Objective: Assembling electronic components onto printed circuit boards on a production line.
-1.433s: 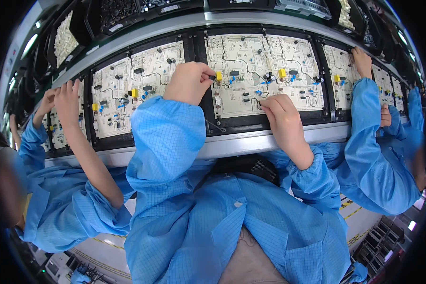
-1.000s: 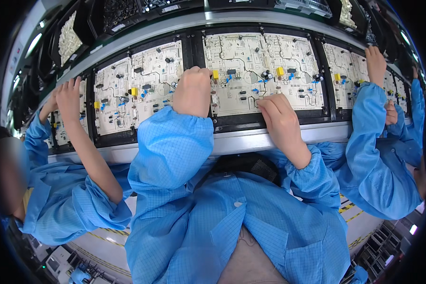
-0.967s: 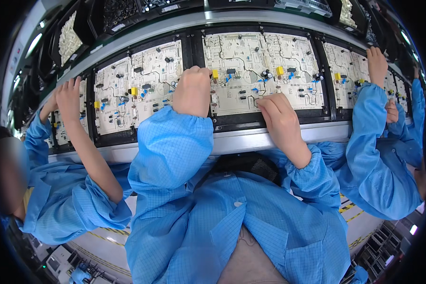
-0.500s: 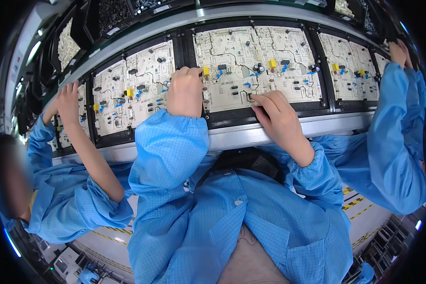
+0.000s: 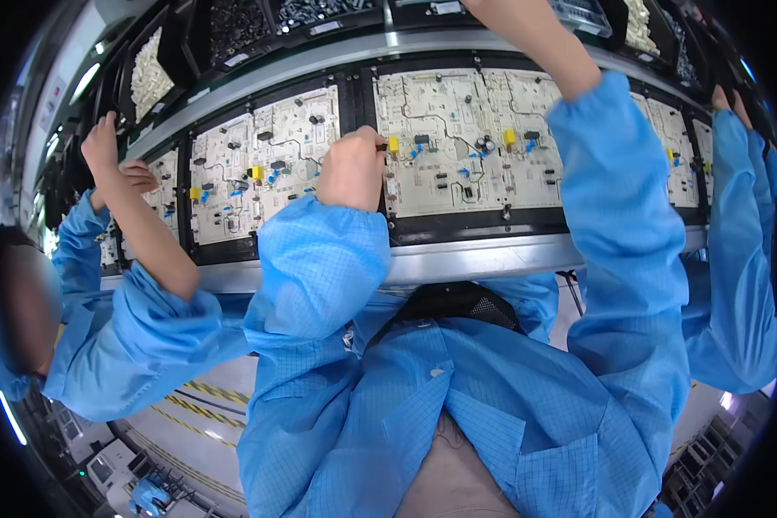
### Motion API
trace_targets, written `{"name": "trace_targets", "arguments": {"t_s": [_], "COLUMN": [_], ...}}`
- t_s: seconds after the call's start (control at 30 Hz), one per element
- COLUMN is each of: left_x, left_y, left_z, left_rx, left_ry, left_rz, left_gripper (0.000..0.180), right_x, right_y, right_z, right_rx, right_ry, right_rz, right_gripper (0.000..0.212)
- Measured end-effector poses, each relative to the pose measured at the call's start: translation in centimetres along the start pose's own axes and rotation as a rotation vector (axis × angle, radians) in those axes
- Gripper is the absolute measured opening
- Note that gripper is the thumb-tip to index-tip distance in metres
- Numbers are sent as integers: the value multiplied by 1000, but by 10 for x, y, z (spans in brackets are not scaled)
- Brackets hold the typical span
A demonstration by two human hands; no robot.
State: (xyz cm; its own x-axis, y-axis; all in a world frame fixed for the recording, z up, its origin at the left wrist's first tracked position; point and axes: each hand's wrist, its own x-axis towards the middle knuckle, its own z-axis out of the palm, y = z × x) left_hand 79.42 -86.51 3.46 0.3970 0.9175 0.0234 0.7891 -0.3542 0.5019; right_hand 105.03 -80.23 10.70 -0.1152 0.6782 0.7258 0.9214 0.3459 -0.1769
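My left hand (image 5: pixel 351 168) is curled closed at the left edge of the middle circuit board (image 5: pixel 432 194), beside a yellow block component (image 5: pixel 394 145). A small dark piece shows at its fingertips, too small to name. My right hand (image 5: pixel 505 13) reaches over the board to the parts bins at the far side; the upper picture edge cuts off its fingers. The pale board carries black, blue and yellow components and sits in a black carrier frame (image 5: pixel 457 224). My right sleeve covers the board's right part.
A metal rail (image 5: pixel 483 259) runs along the near side. Beyond the boards stand bins of dark parts (image 5: pixel 237 30) and white parts (image 5: pixel 151 78). At left, a co-worker's hand (image 5: pixel 101 147) is raised near another board (image 5: pixel 224 216); at right is another co-worker's sleeve (image 5: pixel 727 173).
My right hand has left the board's lower middle and stretched away to the far bins. My left hand stays by the board's left edge. The left co-worker's hands have moved apart.
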Motion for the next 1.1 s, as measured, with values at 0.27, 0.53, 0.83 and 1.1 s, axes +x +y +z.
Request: {"name": "trace_targets", "arguments": {"t_s": [0.27,0.53,0.83,1.1], "left_x": [0,9,15,20], "left_y": [5,25,15,-2], "left_z": [11,11,-5,-10], "left_rx": [209,482,229,94], "left_ry": [32,35,-59,-85], "left_rz": [83,245,133,199], "left_gripper": [8,7,8,24], "right_x": [30,38,47,39], "right_y": [93,85,105,106], "right_z": [98,77,110,116], "right_rx": [-144,23,115,-86], "right_ry": [-428,-328,-255,-293], "right_rz": [74,123,256,135], "right_gripper": [20,18,10,18]}}
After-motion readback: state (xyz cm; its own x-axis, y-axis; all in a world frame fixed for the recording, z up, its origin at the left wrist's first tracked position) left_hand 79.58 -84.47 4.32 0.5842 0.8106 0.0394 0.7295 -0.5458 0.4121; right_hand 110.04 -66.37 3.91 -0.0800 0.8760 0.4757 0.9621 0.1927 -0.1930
